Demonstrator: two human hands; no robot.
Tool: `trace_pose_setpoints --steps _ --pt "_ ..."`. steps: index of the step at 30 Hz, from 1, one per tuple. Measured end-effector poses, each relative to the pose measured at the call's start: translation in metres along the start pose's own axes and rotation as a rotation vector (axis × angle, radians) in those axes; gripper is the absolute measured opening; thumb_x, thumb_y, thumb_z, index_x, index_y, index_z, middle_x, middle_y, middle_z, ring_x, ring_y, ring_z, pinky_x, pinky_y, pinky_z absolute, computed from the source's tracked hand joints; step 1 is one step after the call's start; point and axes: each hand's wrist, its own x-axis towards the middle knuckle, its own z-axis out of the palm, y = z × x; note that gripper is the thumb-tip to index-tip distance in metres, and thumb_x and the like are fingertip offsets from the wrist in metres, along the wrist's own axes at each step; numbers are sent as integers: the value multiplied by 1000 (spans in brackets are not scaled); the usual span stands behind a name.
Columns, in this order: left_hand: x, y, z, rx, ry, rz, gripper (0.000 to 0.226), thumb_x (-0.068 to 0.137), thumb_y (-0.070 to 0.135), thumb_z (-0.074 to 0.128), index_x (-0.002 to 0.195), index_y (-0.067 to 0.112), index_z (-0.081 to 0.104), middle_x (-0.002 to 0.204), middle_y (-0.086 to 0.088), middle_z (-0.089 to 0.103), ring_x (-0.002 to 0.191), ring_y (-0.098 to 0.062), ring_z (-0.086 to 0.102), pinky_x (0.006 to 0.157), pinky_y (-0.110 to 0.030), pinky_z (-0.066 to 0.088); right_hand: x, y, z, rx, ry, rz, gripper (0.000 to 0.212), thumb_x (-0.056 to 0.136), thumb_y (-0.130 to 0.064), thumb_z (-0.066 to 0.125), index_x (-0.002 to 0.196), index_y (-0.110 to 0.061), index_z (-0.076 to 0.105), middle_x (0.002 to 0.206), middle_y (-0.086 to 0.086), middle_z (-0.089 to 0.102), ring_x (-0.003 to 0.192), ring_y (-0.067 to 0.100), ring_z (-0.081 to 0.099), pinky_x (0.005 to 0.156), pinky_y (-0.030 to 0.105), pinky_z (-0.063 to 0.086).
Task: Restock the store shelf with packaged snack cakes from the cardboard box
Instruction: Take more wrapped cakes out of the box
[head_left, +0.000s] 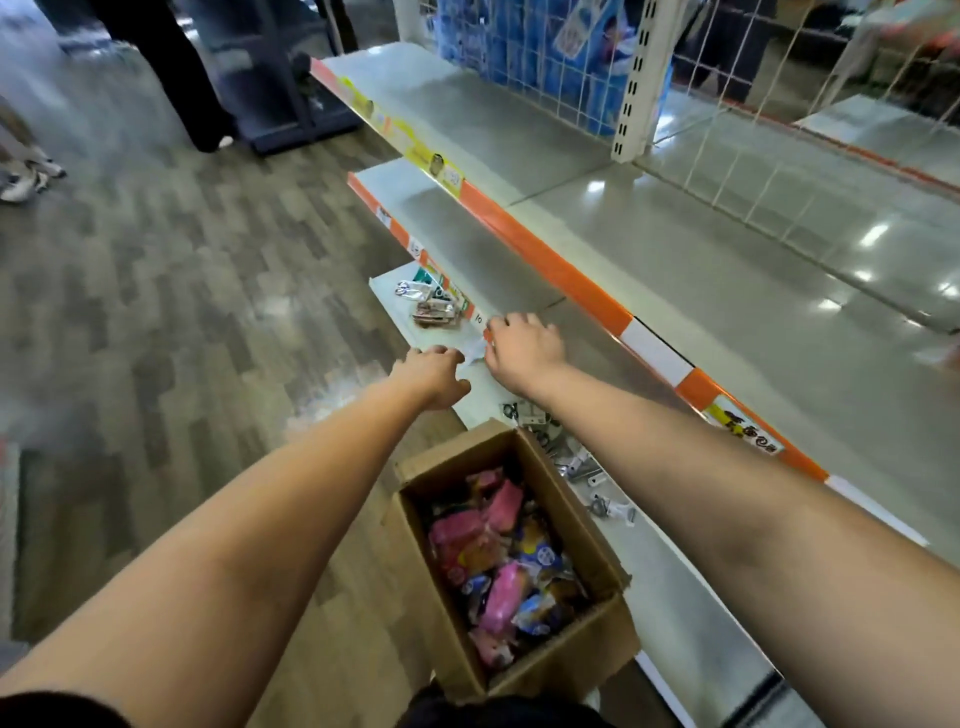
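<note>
An open cardboard box (571, 525) stands on the floor against the lowest shelf, filled with several pink, blue and yellow packaged snack cakes (506, 566). Both my arms reach past it to the low white shelf (395, 306). My left hand (434, 374) has its fingers curled at the shelf's front edge. My right hand (524, 345) is palm down just right of it. A small pale packet (474, 357) shows between the two hands, and both touch it. Most of the packet is hidden by my fingers.
Two wider shelves with orange price strips (550, 265) rise above to the right, backed by white wire mesh (753, 171). Small packets (434, 312) and metal clips (576, 462) lie on the low shelf. A person's legs (176, 78) and shoes (26, 179) are on the wood-pattern floor.
</note>
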Motion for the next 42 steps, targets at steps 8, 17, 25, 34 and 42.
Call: trace_pose_setpoints --steps 8,17,25,34,42 --pt "-3 -3 56 -47 -98 -94 52 94 40 43 141 20 38 146 -11 38 132 -34 36 107 -44 34 -3 5 47 -13 -239 -49 43 92 -23 45 134 -16 44 131 13 49 121 33 46 94 41 41" --pt "-17 4 149 -70 -252 -110 50 92 42 48 137 20 43 139 -12 45 125 -35 42 102 -43 40 -51 7 128 85 -387 -100 38 93 -22 47 130 -13 48 127 11 53 119 32 49 88 40 43" --pt "-53 3 236 -70 -408 -100 52 91 45 50 134 17 44 138 -10 45 123 -34 45 99 -42 42 -84 27 188 82 -683 -75 47 93 -22 49 138 -11 39 135 15 41 124 38 41 99 47 41" --pt "-54 5 290 -128 -480 -79 54 91 36 51 140 18 39 140 -10 43 123 -33 44 99 -40 41 -112 18 251 193 -724 -88 64 88 -6 52 146 -19 27 153 10 13 130 37 31 102 47 39" --pt "-22 -1 323 -149 -462 -97 62 90 35 54 144 15 32 146 -11 37 130 -33 37 105 -41 37 -97 14 303 243 -653 -19 77 84 -1 60 148 -24 23 159 8 3 139 37 22 106 45 36"
